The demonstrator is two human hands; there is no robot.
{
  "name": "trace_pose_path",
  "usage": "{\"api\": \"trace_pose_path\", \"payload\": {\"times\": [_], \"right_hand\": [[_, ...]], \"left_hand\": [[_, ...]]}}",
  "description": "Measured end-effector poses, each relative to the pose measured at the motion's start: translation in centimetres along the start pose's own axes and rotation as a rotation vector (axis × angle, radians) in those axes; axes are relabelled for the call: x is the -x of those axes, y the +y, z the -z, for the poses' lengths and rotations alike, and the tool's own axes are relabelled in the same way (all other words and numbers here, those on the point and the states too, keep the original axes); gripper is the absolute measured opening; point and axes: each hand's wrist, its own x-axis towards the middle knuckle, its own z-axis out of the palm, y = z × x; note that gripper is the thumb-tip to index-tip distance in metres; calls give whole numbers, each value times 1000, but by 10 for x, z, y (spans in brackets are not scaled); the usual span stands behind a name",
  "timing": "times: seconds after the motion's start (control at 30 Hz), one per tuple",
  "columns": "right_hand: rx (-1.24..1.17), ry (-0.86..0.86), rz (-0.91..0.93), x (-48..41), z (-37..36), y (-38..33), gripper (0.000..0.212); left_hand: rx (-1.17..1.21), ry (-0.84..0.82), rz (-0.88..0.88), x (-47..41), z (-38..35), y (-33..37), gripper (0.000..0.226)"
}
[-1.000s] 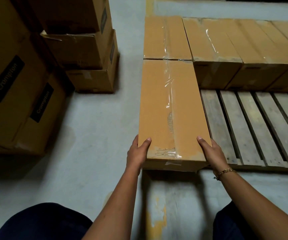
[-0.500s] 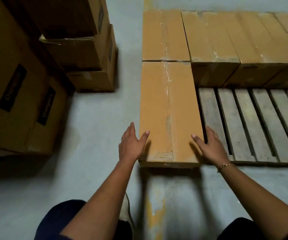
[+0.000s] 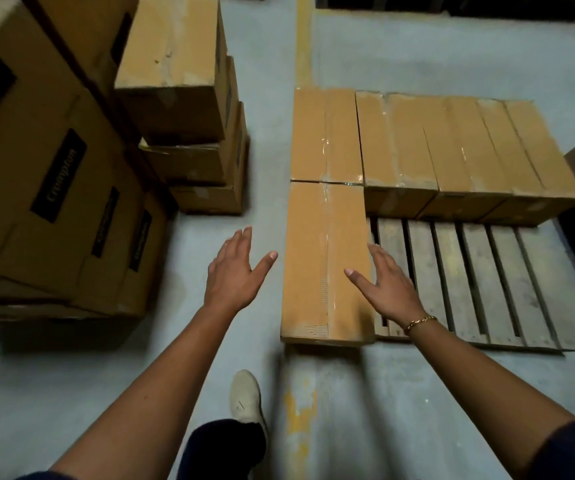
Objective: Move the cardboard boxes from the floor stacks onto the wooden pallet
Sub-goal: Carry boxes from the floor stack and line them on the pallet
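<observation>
My left hand [image 3: 235, 271] and right hand [image 3: 388, 285] are spread flat and empty, either side of a long box [image 3: 325, 258] lying on the pallet's [image 3: 469, 282] front-left corner. I judge this one placed; the next move calls for turning left to the stack [image 3: 182, 81]. The cardboard is smooth with glossy tape, the slats rough and grey. A row [image 3: 452, 147] fills the far edge.
</observation>
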Motion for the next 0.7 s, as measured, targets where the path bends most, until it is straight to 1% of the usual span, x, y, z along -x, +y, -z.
{"api": "trace_pose_path", "payload": {"times": [0.17, 0.33, 0.53, 0.7], "right_hand": [[-23, -37, 37, 12, 58, -67, 86], [-86, -42, 62, -6, 99, -151, 80], [-295, -94, 38, -28, 115, -260, 78], [-373, -154, 43, -46, 113, -327, 75]], "left_hand": [[50, 21, 28, 18, 81, 18, 81], [75, 57, 61, 9, 164, 13, 77], [102, 19, 128, -10, 263, -26, 76], [206, -9, 211, -39, 327, -50, 73]]}}
